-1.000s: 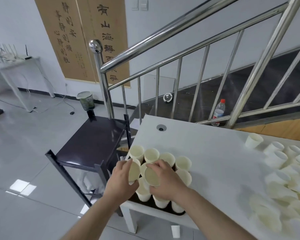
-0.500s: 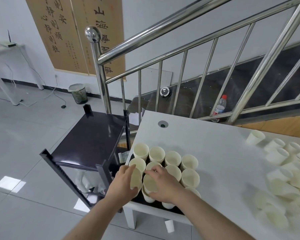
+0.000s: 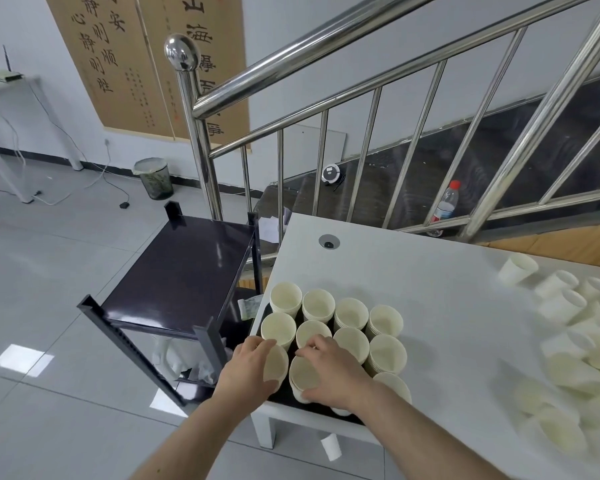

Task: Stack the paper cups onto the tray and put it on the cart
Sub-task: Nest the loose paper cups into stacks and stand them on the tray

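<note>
A dark tray (image 3: 284, 396) sits at the near left corner of the white table (image 3: 430, 306), filled with several stacks of cream paper cups (image 3: 350, 313). My left hand (image 3: 248, 367) grips a cup (image 3: 276, 363) at the tray's left edge. My right hand (image 3: 329, 370) holds a neighbouring cup stack (image 3: 303, 377) at the tray's front. The black cart (image 3: 184, 271) stands just left of the table, its top shelf bare. Several loose cups (image 3: 568, 341) lie scattered on the table's right side.
A steel stair railing (image 3: 194, 140) rises behind the cart and table. A water bottle (image 3: 445, 202) stands on the stairs. One cup (image 3: 330, 446) lies on the floor under the table. A bin (image 3: 155, 178) stands by the wall.
The view has tilted down and drawn closer. Both hands and their cups have come lower, down to the tray's front row.
</note>
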Available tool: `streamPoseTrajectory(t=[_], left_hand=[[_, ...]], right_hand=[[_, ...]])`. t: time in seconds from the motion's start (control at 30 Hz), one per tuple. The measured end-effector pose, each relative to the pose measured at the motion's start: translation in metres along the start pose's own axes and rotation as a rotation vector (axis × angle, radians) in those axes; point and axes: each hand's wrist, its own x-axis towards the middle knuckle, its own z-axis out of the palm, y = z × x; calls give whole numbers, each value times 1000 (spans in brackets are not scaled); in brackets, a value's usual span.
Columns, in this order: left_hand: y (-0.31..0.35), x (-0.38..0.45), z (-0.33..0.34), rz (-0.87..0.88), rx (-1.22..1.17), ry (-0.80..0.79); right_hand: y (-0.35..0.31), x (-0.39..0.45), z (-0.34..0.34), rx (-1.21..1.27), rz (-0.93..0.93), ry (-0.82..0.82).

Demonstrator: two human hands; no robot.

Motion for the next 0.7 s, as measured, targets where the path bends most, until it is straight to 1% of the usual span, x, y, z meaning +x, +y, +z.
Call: streamPoseTrajectory(t=[0.27,0.43,0.6,0.7], left_hand=[[2,4,2,-15,30,-12],[18,5,-1,-4,33,60],[59,14,-4,55,-1,125],[95,22,-2,90,-16,146]], right_hand=[[3,3,6,-20,-25,4],[11,1,-5,14,-42,60],[39,-18,-38,27,-29,145],[67,-39,-60,39,20,184]])
